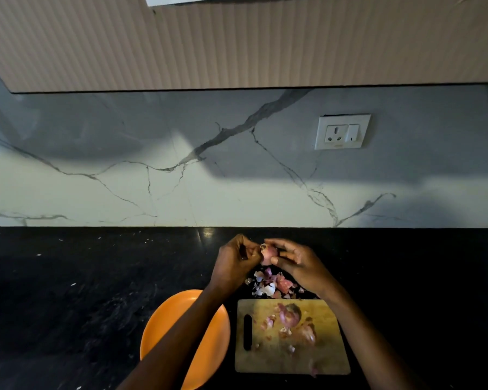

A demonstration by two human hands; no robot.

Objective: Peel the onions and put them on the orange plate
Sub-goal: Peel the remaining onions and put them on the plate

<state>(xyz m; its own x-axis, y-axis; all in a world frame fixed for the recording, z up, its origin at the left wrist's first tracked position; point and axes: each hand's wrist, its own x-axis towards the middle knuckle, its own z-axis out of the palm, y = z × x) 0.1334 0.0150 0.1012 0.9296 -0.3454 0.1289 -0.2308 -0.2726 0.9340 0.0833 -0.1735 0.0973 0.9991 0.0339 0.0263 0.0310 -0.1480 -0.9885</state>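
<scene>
Our left forearm hides part of the orange plate [214, 339], which is also cut off at the frame's bottom. Onions on the cutting board [290, 361] are blurry; we can't count them. Left hand [233, 263] has fingers curled, pinching skin at the onion [268, 253]. Right hand [296, 261] grips that onion w/ thumb & fingers, above the tabletop [68, 291]. Peels [271, 285] lie btwn hands & board. No readable writing on the wall socket [341, 132].
</scene>
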